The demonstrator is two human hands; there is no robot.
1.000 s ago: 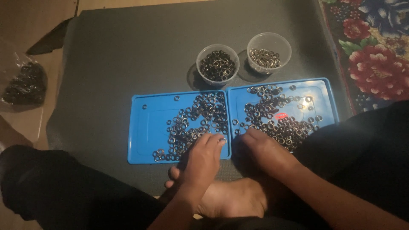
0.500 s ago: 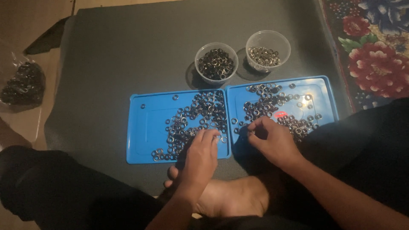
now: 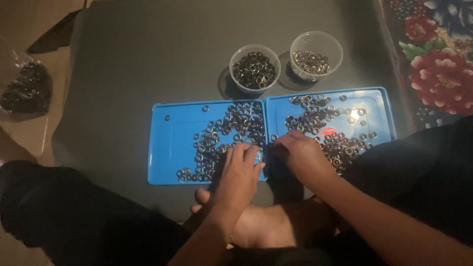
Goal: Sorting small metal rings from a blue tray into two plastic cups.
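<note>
Your left hand [image 3: 239, 172] lies flat, fingers spread a little and pointing toward the top of the frame, on the lower right part of the left blue tray [image 3: 170, 148]. Its fingertips rest on the small metal rings [image 3: 224, 130] scattered there; you are not holding anything with it that can be seen.

Your right hand [image 3: 298, 155] sits just right of centre, over the lower left corner of the right blue tray [image 3: 382, 106]. Its fingers are curled in and drawn close together at the tray's left edge, near the seam where the two trays meet. Whether a ring is pinched between them you cannot tell; the light is too dim.

The two trays lie side by side, touching, in the middle of the frame on a dark mat [image 3: 148, 59]. The right tray carries its own pile of rings [image 3: 340, 145], densest just to the right of your right hand.

Above the trays stand two clear plastic cups: the left cup [image 3: 254, 69] holds dark rings, the right cup [image 3: 316, 55] holds paler, shinier ones. They stand near each other, apart from the trays.

At the left edge of the frame lies a clear bag [image 3: 24, 88] of dark rings. A flowered cloth [image 3: 438, 69] fills the upper right corner. Your bare foot [image 3: 266, 226] shows at the bottom centre, below your hands.
</note>
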